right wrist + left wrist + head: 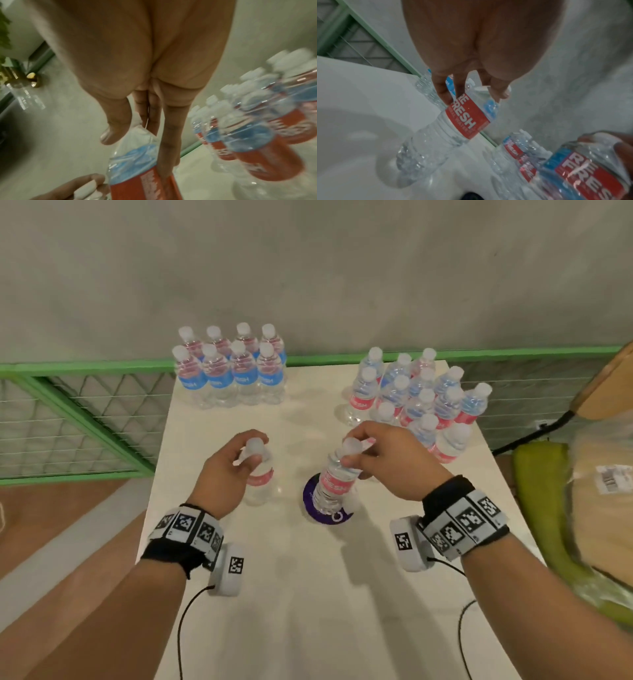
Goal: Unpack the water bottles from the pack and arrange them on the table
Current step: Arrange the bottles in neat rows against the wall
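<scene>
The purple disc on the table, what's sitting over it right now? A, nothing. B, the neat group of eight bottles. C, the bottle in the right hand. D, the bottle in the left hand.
C: the right hand holds its bottle over the purple disc.

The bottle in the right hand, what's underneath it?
A dark purple disc lies on the white table under the bottle that the right hand grips near the cap. The bottle covers the disc's middle, and whether they touch is unclear.

On the table [308, 594], one group of bottles [231, 371] stands behind-left of the round disc [329, 513], another group [418, 402] behind-right of it.
</scene>
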A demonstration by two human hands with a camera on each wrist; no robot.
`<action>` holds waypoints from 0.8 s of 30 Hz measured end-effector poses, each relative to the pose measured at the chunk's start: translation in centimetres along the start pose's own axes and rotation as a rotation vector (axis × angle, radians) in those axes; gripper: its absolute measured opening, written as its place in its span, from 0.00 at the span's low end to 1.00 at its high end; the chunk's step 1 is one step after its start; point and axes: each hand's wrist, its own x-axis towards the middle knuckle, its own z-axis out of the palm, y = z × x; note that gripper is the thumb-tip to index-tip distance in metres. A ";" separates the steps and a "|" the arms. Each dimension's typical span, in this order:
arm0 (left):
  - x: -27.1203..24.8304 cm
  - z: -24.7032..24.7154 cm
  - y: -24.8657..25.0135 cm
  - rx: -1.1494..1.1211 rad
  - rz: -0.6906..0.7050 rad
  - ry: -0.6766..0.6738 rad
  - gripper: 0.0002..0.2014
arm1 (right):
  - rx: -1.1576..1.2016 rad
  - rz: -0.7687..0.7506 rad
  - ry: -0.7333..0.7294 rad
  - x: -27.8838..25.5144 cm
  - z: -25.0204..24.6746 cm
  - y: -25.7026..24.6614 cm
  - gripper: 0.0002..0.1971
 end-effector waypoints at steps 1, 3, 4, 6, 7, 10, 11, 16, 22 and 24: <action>0.6 -0.3 -0.5 0.029 -0.013 0.047 0.15 | -0.028 -0.012 -0.010 1.4 0.4 -0.5 0.13; 1.7 -0.9 -1.1 0.084 -0.042 0.129 0.15 | -0.109 -0.054 -0.019 4.4 1.1 -1.3 0.13; 2.4 -1.1 -1.4 0.106 -0.058 0.165 0.15 | -0.146 -0.075 -0.016 6.0 1.3 -1.6 0.12; 3.7 -1.4 -1.8 0.133 -0.084 0.224 0.14 | -0.208 -0.095 -0.008 9.1 1.7 -1.9 0.12; 4.2 -1.4 -2.0 0.132 -0.095 0.242 0.14 | -0.241 -0.095 -0.001 10.7 1.8 -2.1 0.12; 5.6 -1.0 -1.9 0.139 -0.113 0.263 0.16 | -0.367 -0.102 0.018 14.8 1.8 -2.9 0.12; 6.1 -0.8 -1.7 0.149 -0.118 0.267 0.16 | -0.395 -0.096 0.024 16.0 1.8 -3.3 0.13; 8.6 -0.6 -0.5 0.178 -0.141 0.258 0.17 | -0.618 -0.028 -0.004 21.3 1.7 -4.6 0.18; 9.9 -0.8 -1.0 0.175 -0.138 0.217 0.19 | -0.655 0.053 0.056 27.1 0.9 -4.1 0.20; 10.0 -0.9 -1.2 0.165 -0.142 0.221 0.19 | -0.636 0.060 0.101 28.6 0.8 -4.0 0.20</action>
